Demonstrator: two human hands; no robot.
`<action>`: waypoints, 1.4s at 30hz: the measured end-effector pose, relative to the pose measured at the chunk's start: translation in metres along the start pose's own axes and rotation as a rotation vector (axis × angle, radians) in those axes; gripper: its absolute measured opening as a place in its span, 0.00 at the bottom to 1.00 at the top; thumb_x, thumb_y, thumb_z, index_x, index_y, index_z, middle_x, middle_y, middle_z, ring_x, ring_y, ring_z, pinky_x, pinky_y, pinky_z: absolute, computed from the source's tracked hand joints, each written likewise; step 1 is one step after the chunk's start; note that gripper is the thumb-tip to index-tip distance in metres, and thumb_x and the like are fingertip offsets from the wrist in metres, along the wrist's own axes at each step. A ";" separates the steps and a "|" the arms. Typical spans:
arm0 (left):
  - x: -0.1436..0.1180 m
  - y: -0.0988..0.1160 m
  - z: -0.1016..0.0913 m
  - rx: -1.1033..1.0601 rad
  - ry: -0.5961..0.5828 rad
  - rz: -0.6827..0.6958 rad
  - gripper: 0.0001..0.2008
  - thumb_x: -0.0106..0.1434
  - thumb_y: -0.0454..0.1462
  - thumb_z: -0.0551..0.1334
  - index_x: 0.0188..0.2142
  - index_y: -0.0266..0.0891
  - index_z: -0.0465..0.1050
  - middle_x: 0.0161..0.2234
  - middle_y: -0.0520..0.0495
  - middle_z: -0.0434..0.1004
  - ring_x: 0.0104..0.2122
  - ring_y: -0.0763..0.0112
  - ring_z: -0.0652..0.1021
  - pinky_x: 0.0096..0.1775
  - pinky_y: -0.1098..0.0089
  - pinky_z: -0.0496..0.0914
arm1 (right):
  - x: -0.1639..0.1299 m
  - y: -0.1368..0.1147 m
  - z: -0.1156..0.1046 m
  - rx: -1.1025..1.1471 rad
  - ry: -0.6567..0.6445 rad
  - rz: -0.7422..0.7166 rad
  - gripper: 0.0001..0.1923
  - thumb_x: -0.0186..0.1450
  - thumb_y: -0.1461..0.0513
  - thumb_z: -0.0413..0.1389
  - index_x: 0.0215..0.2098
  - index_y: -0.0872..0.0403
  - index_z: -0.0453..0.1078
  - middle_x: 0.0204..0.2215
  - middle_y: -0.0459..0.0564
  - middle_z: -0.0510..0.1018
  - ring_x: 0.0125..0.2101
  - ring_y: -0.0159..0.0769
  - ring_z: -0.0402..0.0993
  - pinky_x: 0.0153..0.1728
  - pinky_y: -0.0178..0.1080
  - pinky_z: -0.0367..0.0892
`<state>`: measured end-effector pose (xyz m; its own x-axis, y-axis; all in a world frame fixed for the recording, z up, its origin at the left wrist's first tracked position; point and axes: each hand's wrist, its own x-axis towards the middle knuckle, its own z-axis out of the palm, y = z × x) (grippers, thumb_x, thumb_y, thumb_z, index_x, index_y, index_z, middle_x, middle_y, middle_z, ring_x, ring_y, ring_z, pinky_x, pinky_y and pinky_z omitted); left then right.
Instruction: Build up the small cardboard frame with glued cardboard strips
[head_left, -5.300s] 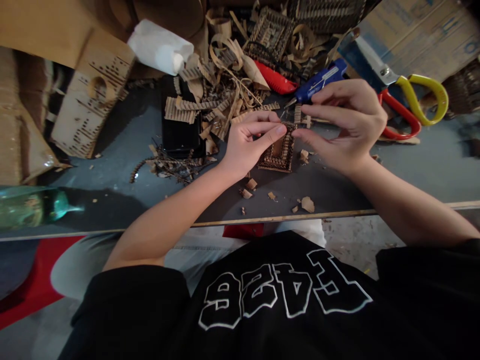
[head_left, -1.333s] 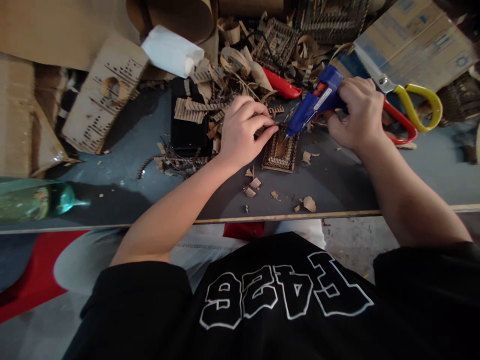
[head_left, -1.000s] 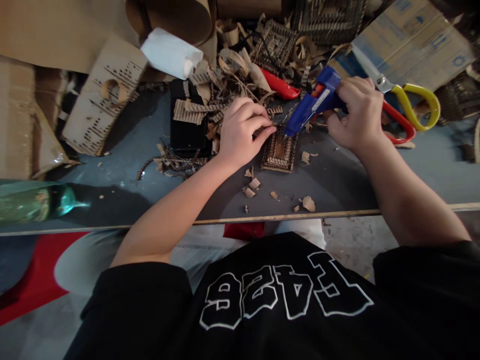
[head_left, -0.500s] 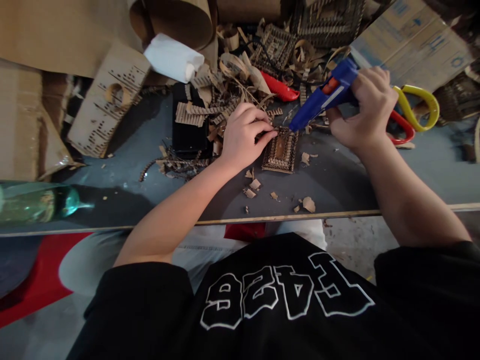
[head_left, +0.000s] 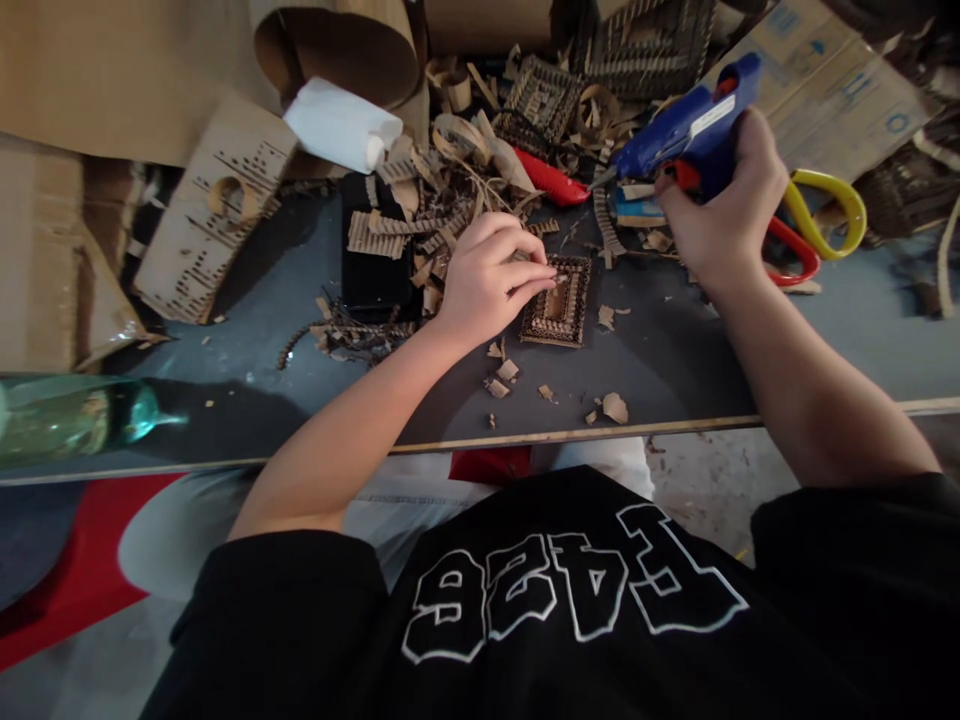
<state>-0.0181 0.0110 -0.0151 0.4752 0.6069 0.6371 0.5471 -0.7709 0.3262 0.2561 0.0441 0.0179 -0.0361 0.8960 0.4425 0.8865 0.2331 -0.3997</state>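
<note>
Nearest, the person's black shirt (head_left: 570, 600) carries white outlined lettering, seen upside down, that reads roughly "FAZE". Beyond it runs the near edge of the dark table (head_left: 675, 360), with a pale strip along it and a few cardboard scraps (head_left: 615, 407) on the bare stretch just inside. At far left a green bottle (head_left: 75, 420) lies over that edge. Mid-table, the left hand (head_left: 487, 285) is curled, fingertips pressing the left side of a small cardboard frame (head_left: 559, 303) lying flat. Bare table lies to the right of the frame and to the left of a black box (head_left: 371, 270). Farther right, the right hand (head_left: 724, 210) is closed around a blue glue gun (head_left: 690, 125), raised clear of the frame, nozzle pointing left. Behind it lie scissors (head_left: 817, 225) with yellow and red handles. Farthest, a heap of cardboard strips (head_left: 465, 160), a white roll (head_left: 341, 125) and a box with blue print (head_left: 847, 80), unreadable, crowd the back.
</note>
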 end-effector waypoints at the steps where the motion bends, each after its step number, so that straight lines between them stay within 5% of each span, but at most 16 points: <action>1: 0.000 0.001 0.001 0.010 -0.005 0.009 0.08 0.69 0.44 0.64 0.37 0.46 0.80 0.38 0.47 0.79 0.47 0.57 0.77 0.48 0.50 0.74 | 0.000 -0.004 -0.001 0.006 0.032 0.052 0.28 0.61 0.61 0.56 0.59 0.59 0.61 0.52 0.58 0.74 0.48 0.43 0.69 0.50 0.45 0.65; 9: -0.002 0.004 -0.005 0.034 -0.116 0.033 0.07 0.70 0.37 0.60 0.35 0.43 0.76 0.42 0.45 0.80 0.52 0.54 0.76 0.51 0.49 0.72 | 0.003 -0.015 -0.004 0.051 0.047 0.198 0.24 0.53 0.63 0.62 0.49 0.51 0.67 0.47 0.50 0.79 0.46 0.44 0.72 0.50 0.47 0.67; 14: -0.002 0.008 -0.007 0.056 -0.121 0.070 0.09 0.71 0.37 0.57 0.35 0.43 0.74 0.41 0.47 0.80 0.52 0.56 0.77 0.52 0.50 0.72 | 0.003 -0.011 -0.004 0.099 0.023 0.170 0.25 0.53 0.62 0.63 0.48 0.44 0.66 0.51 0.45 0.79 0.49 0.47 0.72 0.52 0.51 0.66; 24: 0.001 0.007 -0.009 0.033 -0.236 0.094 0.12 0.73 0.39 0.52 0.39 0.43 0.74 0.45 0.44 0.79 0.55 0.55 0.75 0.56 0.49 0.70 | 0.003 -0.006 -0.001 0.105 0.020 0.136 0.34 0.49 0.62 0.62 0.55 0.54 0.68 0.52 0.50 0.78 0.49 0.47 0.73 0.53 0.50 0.68; 31: 0.006 0.004 -0.014 -0.034 -0.195 0.086 0.13 0.71 0.37 0.53 0.46 0.50 0.76 0.50 0.47 0.78 0.56 0.53 0.75 0.55 0.47 0.72 | 0.000 -0.009 0.000 0.068 0.024 0.158 0.30 0.56 0.52 0.58 0.57 0.47 0.66 0.53 0.46 0.78 0.48 0.46 0.71 0.51 0.47 0.65; 42: 0.002 -0.004 -0.010 -0.055 -0.172 0.070 0.13 0.68 0.38 0.58 0.50 0.51 0.76 0.54 0.45 0.76 0.58 0.51 0.73 0.59 0.42 0.68 | -0.001 -0.010 0.000 0.041 0.014 0.158 0.36 0.55 0.64 0.64 0.61 0.59 0.64 0.54 0.55 0.76 0.51 0.43 0.71 0.55 0.43 0.65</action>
<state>-0.0259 0.0129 -0.0087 0.6242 0.5722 0.5319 0.4724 -0.8187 0.3263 0.2476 0.0414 0.0216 0.1087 0.9176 0.3825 0.8611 0.1053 -0.4974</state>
